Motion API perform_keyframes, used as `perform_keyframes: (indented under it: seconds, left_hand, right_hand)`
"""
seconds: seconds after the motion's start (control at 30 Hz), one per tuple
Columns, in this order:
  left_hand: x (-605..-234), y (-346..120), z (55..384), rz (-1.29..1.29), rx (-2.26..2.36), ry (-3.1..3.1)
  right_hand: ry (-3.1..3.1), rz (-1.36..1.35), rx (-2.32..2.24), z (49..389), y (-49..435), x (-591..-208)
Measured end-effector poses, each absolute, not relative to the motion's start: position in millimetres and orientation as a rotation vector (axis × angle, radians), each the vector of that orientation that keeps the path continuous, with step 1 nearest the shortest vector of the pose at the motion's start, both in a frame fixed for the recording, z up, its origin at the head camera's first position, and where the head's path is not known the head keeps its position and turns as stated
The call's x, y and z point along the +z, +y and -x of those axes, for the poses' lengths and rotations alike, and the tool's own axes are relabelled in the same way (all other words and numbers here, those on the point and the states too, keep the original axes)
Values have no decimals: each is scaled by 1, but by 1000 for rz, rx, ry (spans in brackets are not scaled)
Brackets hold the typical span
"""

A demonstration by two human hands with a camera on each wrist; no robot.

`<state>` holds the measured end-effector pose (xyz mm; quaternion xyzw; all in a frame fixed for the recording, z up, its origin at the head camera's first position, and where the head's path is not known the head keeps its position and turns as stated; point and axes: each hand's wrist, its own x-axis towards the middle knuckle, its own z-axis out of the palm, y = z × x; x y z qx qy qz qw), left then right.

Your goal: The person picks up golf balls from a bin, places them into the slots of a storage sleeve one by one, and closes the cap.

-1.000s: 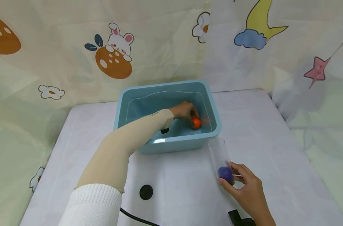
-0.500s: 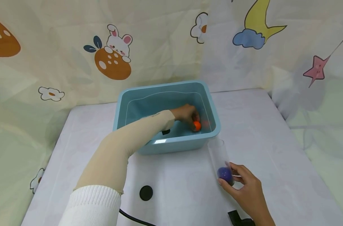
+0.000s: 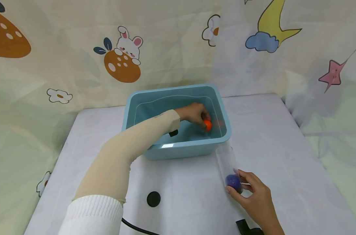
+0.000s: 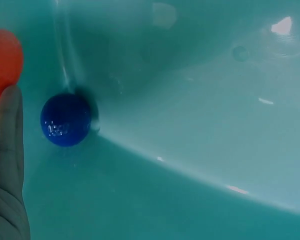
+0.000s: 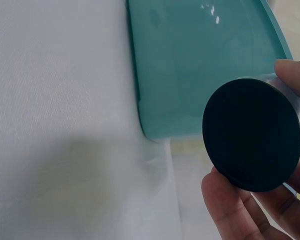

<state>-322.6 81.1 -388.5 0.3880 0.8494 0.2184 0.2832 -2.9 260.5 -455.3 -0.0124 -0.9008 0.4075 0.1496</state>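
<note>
Inside the blue plastic tub [image 3: 181, 153], my left hand [image 3: 194, 114] pinches an orange ball [image 3: 207, 125] near the right wall. The left wrist view shows the orange ball [image 4: 5, 62] at my fingertips, and a dark blue ball [image 4: 65, 120] on the tub bottom by a wall. In front of the tub, my right hand [image 3: 252, 195] grips the lower end of a clear tube [image 3: 226, 160], its thumb and fingers on either side. A purple-blue ball [image 3: 233, 181] sits in the tube's lower end. The tube's black round base [image 5: 252, 135] faces the right wrist camera.
A black disc [image 3: 153, 199] lies on the white-covered table [image 3: 189, 209], with a black cable [image 3: 137, 228] near the front edge. A black strap-like piece [image 3: 246, 227] is by my right wrist. Behind the table hangs a printed cloth [image 3: 172, 49].
My left hand has shifted slightly up and away with the orange ball in its fingers. The right hand and tube have stayed nearly still. The head view has turned slightly.
</note>
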Motion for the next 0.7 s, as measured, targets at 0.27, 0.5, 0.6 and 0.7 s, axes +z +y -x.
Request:
perform_keyframes:
  seconds: [0.27,0.5,0.6,0.7]
  left_hand:
    - [-378,71,320,-1070,661,2268]
    - [-369,61,314,-1052,778,2248]
    - [-364,58,312,-1052,811,2244]
    - [-358,54,310,-1056,836,2241]
  right_hand:
    - [-2600,44,1173,1,257,-454]
    - [-2616,48,1168,0,256,-451]
    - [-2617,52,1168,-1,255,-450]
    - [-2618,55,1168,-2,254,-449]
